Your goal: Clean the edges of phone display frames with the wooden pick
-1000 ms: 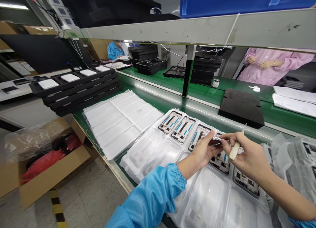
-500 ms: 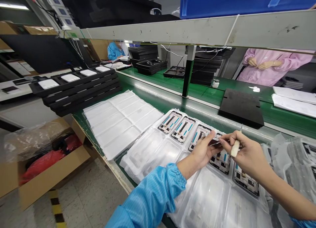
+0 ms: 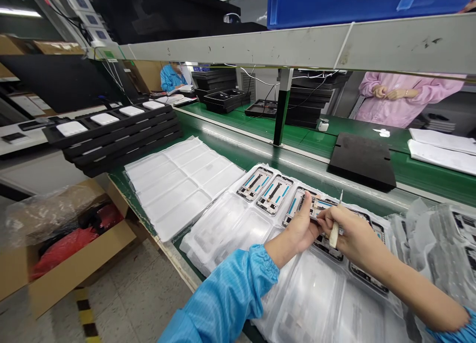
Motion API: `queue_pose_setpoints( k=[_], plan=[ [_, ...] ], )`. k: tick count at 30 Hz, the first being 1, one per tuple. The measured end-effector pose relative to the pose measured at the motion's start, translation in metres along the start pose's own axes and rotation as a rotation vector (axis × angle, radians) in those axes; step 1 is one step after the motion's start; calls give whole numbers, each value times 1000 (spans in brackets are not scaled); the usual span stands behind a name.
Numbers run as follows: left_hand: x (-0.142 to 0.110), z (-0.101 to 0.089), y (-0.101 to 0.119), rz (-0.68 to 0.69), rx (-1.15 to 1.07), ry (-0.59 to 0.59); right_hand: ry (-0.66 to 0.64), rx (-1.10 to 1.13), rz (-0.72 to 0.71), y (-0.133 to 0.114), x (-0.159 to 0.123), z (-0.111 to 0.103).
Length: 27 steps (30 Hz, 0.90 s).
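My left hand is closed on a phone frame, thumb on its near end. The frame's inner side shows, partly covered by my fingers. My right hand grips a thin-bladed tool with a pale handle, its blade pointing up and away. Fingertips of that hand also touch the held frame. Below both hands lies a clear plastic tray with several phone frames in its pockets, among them one frame with blue strips to the left of my hands.
White pocketed trays lie on the green bench to the left. Black trays are stacked behind them. More plastic trays stand at right, near a black foam block. An open carton sits below. A co-worker in pink stands opposite.
My right hand has moved left and slightly closer to my left hand. The held phone frame has turned from nearly edge-on to showing more of its inner side.
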<state>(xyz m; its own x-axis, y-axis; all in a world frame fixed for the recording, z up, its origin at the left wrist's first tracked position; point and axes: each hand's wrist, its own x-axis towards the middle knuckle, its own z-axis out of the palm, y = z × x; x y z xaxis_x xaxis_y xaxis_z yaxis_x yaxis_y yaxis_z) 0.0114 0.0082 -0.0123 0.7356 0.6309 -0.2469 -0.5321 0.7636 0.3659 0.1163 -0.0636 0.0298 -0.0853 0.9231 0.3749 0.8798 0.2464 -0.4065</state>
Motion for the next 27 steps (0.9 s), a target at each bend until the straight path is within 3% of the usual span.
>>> queue_pose_setpoints(
  k=[5, 11, 18, 27],
  plan=[
    [-2, 2, 8, -61, -145, 20, -5, 65, 5, -3, 2, -4],
    [-3, 1, 10, -86, -186, 36, 32, 175, 126, -8, 1, -11],
    [1, -1, 10, -100, -201, 86, 149, 67, 141, -12, 4, -13],
    [-1, 1, 11, -87, -226, 123, 45, 179, 138, -11, 5, -11]
  ],
)
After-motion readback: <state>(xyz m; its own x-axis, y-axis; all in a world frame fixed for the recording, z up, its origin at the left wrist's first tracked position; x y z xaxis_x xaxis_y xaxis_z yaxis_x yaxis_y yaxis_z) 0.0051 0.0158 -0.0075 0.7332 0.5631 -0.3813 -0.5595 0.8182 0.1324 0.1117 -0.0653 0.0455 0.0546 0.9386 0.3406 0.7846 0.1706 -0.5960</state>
